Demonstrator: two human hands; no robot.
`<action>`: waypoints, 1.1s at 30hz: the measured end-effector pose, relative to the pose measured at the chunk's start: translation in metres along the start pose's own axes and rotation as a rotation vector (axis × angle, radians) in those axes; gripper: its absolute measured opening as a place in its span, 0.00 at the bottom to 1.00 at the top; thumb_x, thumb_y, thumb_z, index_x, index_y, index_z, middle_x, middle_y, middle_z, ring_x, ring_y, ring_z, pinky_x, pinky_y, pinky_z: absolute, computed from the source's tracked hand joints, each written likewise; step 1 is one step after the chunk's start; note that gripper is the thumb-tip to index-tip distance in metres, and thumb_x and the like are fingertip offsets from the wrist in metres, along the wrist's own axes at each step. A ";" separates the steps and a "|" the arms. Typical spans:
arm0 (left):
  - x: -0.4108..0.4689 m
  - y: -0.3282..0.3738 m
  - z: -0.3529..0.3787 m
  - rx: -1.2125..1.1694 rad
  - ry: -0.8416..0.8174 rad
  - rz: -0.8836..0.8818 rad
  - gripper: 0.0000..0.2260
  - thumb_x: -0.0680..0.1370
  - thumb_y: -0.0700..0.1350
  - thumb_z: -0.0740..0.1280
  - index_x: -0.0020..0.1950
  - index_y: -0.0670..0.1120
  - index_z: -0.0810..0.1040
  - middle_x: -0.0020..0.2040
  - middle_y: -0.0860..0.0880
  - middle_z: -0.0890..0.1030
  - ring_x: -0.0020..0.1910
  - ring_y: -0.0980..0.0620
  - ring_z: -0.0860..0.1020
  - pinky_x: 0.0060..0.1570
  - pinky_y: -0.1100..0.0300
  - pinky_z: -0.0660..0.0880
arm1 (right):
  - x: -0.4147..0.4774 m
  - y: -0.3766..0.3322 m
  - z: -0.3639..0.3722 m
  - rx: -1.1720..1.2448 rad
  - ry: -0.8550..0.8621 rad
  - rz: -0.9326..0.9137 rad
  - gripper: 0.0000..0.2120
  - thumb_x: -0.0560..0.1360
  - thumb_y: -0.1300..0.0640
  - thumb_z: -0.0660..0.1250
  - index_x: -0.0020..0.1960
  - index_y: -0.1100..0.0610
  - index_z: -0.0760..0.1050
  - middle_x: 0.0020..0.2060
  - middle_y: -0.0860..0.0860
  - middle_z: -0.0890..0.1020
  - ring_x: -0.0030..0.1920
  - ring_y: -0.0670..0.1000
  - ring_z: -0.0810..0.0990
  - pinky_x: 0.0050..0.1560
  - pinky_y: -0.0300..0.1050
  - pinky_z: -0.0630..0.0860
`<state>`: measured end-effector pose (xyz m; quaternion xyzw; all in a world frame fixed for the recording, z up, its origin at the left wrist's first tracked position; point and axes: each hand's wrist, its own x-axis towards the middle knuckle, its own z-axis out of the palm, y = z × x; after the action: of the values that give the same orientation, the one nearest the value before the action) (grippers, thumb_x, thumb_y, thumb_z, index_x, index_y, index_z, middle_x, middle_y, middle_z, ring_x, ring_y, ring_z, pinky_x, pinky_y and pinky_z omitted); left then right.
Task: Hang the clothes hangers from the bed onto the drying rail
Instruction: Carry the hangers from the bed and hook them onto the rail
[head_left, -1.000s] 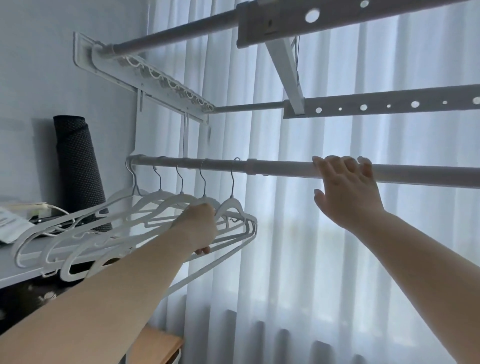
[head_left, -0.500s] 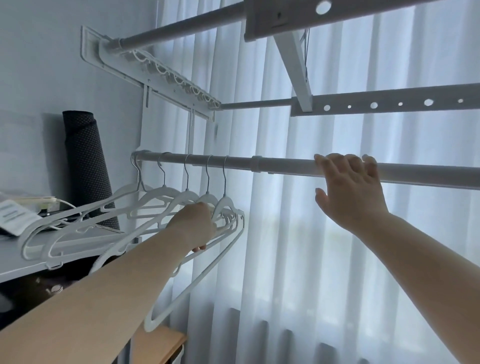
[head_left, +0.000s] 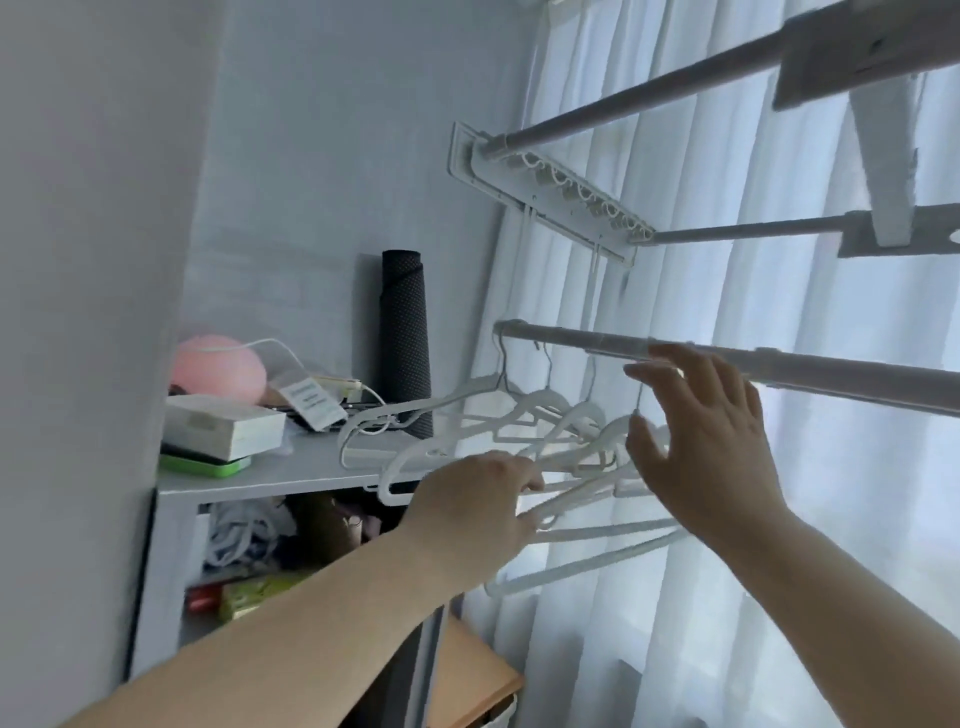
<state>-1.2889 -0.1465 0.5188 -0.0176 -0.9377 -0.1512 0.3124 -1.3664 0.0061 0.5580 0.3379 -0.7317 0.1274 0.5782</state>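
Several white hangers (head_left: 470, 402) hang by their hooks from the lower drying rail (head_left: 831, 369), bunched at its left end near the wall. My left hand (head_left: 478, 512) reaches in from below and grips the lower bars of the hangers. My right hand (head_left: 701, 441) is spread, just below the rail, its fingers straight and its thumb close to the rightmost hanger's hook. The hangers' right shoulders are partly hidden behind both hands.
Two more rails (head_left: 649, 98) and a wall bracket (head_left: 545, 192) run above. A white shelf (head_left: 270, 480) on the left carries a black rolled mat (head_left: 405, 338), a pink lamp (head_left: 218, 366), boxes and cables. Sheer curtains (head_left: 727, 260) hang behind. A wooden surface (head_left: 472, 675) sits below.
My right hand has come off the rail and moved left toward the hangers, fingers spread. My view has swung left, showing the shelf. My left hand still holds the hangers.
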 end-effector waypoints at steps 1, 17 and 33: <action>-0.013 -0.011 -0.005 -0.001 0.008 -0.022 0.14 0.78 0.50 0.61 0.62 0.51 0.73 0.58 0.52 0.77 0.55 0.52 0.74 0.48 0.63 0.67 | 0.002 -0.019 0.004 0.027 0.002 -0.033 0.16 0.67 0.55 0.61 0.52 0.59 0.77 0.53 0.59 0.80 0.56 0.57 0.71 0.55 0.60 0.73; -0.496 -0.144 -0.177 0.043 0.277 -1.161 0.14 0.77 0.46 0.62 0.33 0.60 0.69 0.35 0.60 0.76 0.38 0.65 0.74 0.47 0.68 0.72 | -0.084 -0.444 -0.055 1.100 -0.676 -0.432 0.22 0.69 0.44 0.52 0.54 0.50 0.78 0.39 0.46 0.81 0.41 0.48 0.81 0.41 0.42 0.71; -0.912 0.058 -0.203 0.231 0.735 -2.152 0.17 0.76 0.42 0.61 0.31 0.60 0.64 0.32 0.59 0.71 0.53 0.53 0.79 0.52 0.64 0.71 | -0.300 -0.764 -0.302 1.372 -1.188 -1.268 0.11 0.77 0.56 0.59 0.49 0.41 0.76 0.38 0.46 0.78 0.47 0.47 0.77 0.45 0.35 0.68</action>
<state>-0.4302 -0.0949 0.1494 0.8689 -0.3265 -0.2493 0.2761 -0.6154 -0.2804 0.2129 0.9075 -0.3612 0.0042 -0.2142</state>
